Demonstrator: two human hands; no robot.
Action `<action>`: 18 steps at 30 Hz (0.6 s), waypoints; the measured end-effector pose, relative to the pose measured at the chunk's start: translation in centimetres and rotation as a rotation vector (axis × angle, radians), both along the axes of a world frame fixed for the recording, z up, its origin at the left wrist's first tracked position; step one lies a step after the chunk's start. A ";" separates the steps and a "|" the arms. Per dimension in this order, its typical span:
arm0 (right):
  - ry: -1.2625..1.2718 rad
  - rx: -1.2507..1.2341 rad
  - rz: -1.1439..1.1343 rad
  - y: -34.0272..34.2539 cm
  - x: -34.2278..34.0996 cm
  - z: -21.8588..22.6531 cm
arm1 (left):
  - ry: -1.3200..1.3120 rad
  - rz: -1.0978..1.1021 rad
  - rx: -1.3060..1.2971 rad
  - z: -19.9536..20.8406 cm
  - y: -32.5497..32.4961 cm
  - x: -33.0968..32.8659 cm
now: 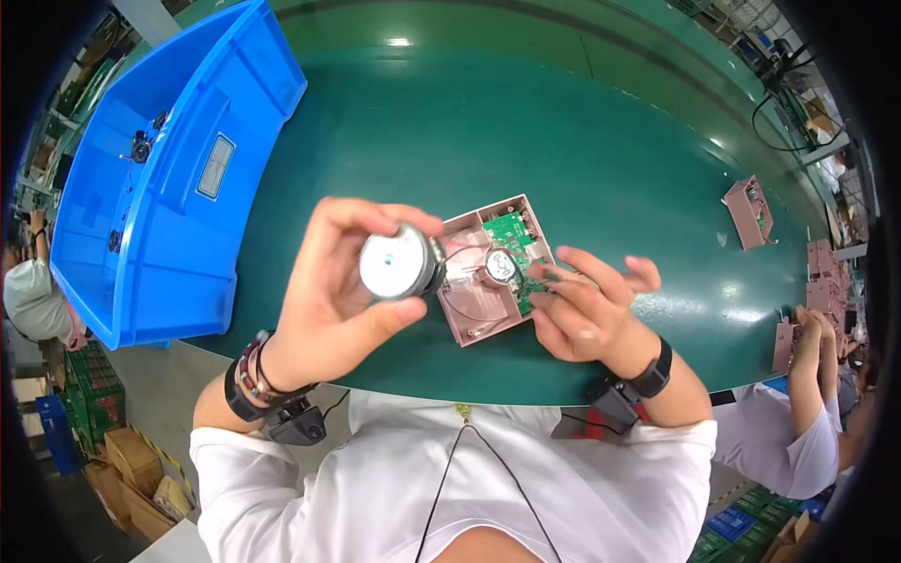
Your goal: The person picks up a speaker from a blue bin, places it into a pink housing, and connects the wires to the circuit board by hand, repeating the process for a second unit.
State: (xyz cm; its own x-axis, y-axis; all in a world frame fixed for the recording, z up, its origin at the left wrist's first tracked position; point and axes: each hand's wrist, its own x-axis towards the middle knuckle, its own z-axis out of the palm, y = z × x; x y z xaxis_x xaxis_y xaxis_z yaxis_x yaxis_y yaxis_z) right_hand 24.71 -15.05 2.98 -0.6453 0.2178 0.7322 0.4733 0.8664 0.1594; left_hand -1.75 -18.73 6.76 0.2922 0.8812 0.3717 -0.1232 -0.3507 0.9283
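Note:
In my left hand is a round speaker, gripped at its rim by the fingers and thumb, with its silvery back facing up. A thin dark wire runs from it toward an open pink plastic housing on the table. Inside the housing sit a green circuit board and a small round white part. My right hand hovers at the housing's right edge, beside the board. Its thumb and fingers are pinched together near the board; what they hold, if anything, is too small to tell.
A large blue bin with several small dark speakers stands at the left. On the green table, another pink housing lies far right. More pink housings are stacked near a co-worker's hands.

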 end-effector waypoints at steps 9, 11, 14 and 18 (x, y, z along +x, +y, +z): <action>0.142 -0.422 0.026 -0.5 -3.7 3.9 | -0.505 -0.343 -0.564 -1.1 1.8 2.9; 0.123 -0.426 0.037 0.3 -4.5 4.3 | -0.539 -0.332 -0.566 -1.7 1.8 2.7; 0.097 -0.458 0.052 1.6 -5.2 4.5 | -0.535 -0.313 -0.607 -1.6 1.6 2.4; 0.261 -0.918 0.360 3.3 -4.3 4.0 | -0.514 -0.388 -0.712 -2.1 2.1 1.7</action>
